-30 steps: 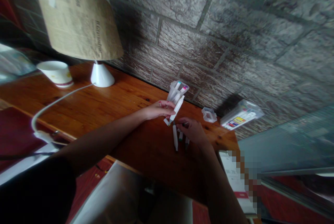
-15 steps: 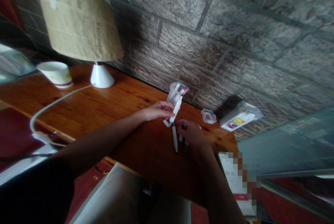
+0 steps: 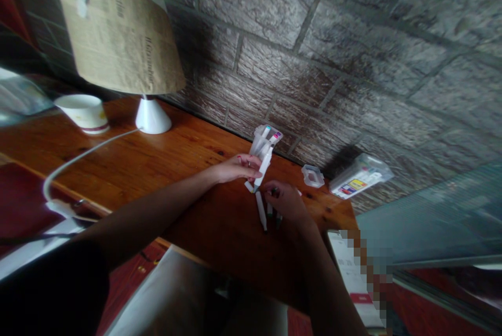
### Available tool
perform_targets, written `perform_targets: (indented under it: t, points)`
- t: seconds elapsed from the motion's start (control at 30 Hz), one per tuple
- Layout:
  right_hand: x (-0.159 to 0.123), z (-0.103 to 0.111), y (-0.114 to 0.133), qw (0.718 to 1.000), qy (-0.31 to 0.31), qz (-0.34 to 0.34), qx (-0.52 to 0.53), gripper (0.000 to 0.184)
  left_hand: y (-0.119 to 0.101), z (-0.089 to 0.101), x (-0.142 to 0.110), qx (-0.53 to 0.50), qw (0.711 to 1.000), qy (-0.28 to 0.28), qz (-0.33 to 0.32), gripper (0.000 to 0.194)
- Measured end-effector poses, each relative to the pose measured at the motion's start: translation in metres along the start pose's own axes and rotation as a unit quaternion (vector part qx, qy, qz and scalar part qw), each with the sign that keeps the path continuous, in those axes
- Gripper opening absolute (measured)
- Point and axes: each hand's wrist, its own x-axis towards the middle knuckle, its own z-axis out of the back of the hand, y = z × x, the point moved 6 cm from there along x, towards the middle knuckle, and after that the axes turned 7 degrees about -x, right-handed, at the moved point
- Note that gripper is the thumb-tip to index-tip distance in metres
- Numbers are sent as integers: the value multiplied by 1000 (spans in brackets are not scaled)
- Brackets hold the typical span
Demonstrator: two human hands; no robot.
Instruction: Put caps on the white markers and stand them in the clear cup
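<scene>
My left hand (image 3: 240, 168) is closed around a white marker (image 3: 263, 168), held at a slant with its lower tip toward the tabletop. Just right of that tip is my right hand (image 3: 285, 197), its fingers curled together; whatever they pinch is too small to make out. Under and beside the right fingers, a white marker (image 3: 261, 212) and further markers (image 3: 278, 220) lie on the wooden table (image 3: 196, 153). A small white piece, perhaps a cap (image 3: 249, 187), rests left of the held marker's tip. Behind my left hand stands a clear plastic case (image 3: 259, 142) with several markers upright in it.
A clear lid (image 3: 312, 175) and a clear box with a colourful label (image 3: 361, 176) sit toward the right by the stone wall (image 3: 282, 64). At the left are a lamp (image 3: 152, 116) with its cord and a paper cup (image 3: 84, 112). A printed white pad (image 3: 351, 273) lies lower right.
The held marker and both hands have barely shifted. My right fingers are slightly lower and left, close to the marker's tip.
</scene>
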Motion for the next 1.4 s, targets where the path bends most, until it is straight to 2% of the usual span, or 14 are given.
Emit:
perform_targets:
  t: [0.13,0.33,0.4,0.5,0.6,0.7,0.8,0.87,0.93,1.03,1.2,1.27,1.4]
  points:
    - [0,1,1,1000,-15,17,-4,19,-3,-2,-2,1,1000,-10,12,39]
    - [1,4,-2,999,-50,3,-15,20,-5,-3,-2,2,1000,-23,15,38]
    - [1,7,0,998,-67,11,17,19,-5,-3,-2,-3,1000,-24,16,39]
    - [1,17,-1,984,-117,9,135,17,-6,-4,-2,-6,1000,-22,18,40]
    - [0,31,-15,942,-193,-39,273,18,-7,-5,-2,-10,1000,-20,20,40]
    - [-4,42,-41,869,-274,-126,393,25,-8,-5,-2,-19,999,-25,21,39]
    - [-7,47,-63,806,-317,-183,465,28,-6,-4,-2,-18,999,-28,27,38]
    - [-6,48,-70,791,-322,-194,483,29,-4,-4,-2,-18,999,-29,32,39]
    - [-4,45,-73,787,-315,-197,492,29,-3,-4,-2,-22,999,-29,36,41]
    - [-2,40,-69,810,-294,-185,472,30,-4,-5,-2,-28,999,-27,34,40]
    - [0,38,-50,905,-262,-121,312,33,-7,-5,-4,-31,998,-39,33,38]
    - [1,35,-41,934,-249,-88,239,32,-7,-4,-4,-33,998,-51,33,40]
    - [4,22,-25,963,-200,-46,174,28,-6,-2,-3,-33,997,-56,34,39]
